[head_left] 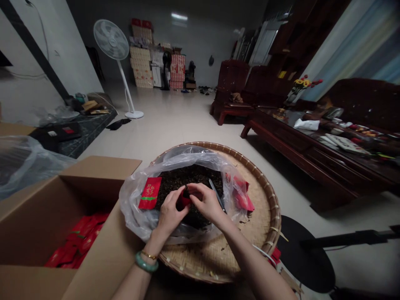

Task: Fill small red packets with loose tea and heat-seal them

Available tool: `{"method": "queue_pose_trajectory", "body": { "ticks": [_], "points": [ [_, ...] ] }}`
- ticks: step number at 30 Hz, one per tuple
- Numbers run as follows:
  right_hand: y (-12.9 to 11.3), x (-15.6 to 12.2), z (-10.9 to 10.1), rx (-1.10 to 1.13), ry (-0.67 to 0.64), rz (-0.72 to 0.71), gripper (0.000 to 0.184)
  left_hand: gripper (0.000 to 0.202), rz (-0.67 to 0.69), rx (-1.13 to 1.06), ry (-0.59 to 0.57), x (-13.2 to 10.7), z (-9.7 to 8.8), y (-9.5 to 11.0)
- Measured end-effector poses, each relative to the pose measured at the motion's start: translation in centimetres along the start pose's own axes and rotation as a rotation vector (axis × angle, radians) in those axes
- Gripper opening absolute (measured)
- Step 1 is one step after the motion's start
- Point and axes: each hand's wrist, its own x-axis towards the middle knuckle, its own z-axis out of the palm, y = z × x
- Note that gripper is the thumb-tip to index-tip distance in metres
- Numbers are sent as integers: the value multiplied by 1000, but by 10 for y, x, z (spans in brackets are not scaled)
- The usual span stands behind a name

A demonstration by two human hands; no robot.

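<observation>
My left hand [171, 211] grips a small red packet [185, 201] over a heap of dark dried tea leaves [181, 175]. At the packet's mouth, the closed fingers of my right hand [204, 202] pinch a dark clump that looks like the same leaves; part of the packet is hidden by both hands. The heap lies in an open clear plastic bag [134, 212]. A red packet with gold characters and a green band [150, 193] rests on the left of the heap. Beside my right hand, a dark pen-like tool [216, 192] leans on the leaves.
The bag sits on a round woven bamboo tray [259, 212], with more red packets [242, 196] at its right side. On the left stands an open cardboard box [103, 246] containing several red packets [79, 237]. A black round stand base [306, 254] is at the right.
</observation>
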Motion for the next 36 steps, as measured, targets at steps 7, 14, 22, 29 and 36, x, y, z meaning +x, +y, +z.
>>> {"method": "queue_pose_trajectory", "body": {
  "ticks": [7,14,22,29,36],
  "points": [
    [16,2,4,-23,44,95,49,55,91,165,-27,-3,-2,0],
    [23,6,10,272,-23,199,34,62,34,126,-34,0,-3,2],
    [-6,-3,4,-29,26,-25,35,59,30,102,-32,-1,-2,3],
    [-12,-11,1,-444,-75,-102,21,59,72,159,-49,-4,-5,-1],
    [-12,-4,0,-353,-6,-68,24,86,41,197,-6,-5,-1,-3]
  ]
}}
